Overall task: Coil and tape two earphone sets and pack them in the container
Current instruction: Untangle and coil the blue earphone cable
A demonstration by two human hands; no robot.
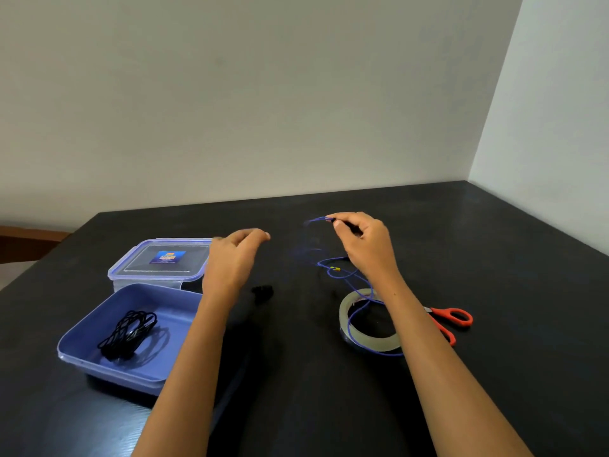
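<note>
A coiled black earphone set point(130, 334) lies inside the blue open container point(95, 357) at the left. My right hand point(364, 245) pinches one end of the blue earphone cable point(357, 296), held above the table; the cable trails down across the roll of clear tape point(367, 319). My left hand point(235, 258) hovers in the middle, fingers loosely apart, holding nothing, blurred by motion. A small black earbud piece point(263, 291) lies on the table just right of my left wrist.
The container's clear lid point(161, 258) lies behind the container. Orange-handled scissors point(449, 319) lie right of the tape, partly hidden by my right forearm. The black table point(494, 258) meets white walls at the back and right.
</note>
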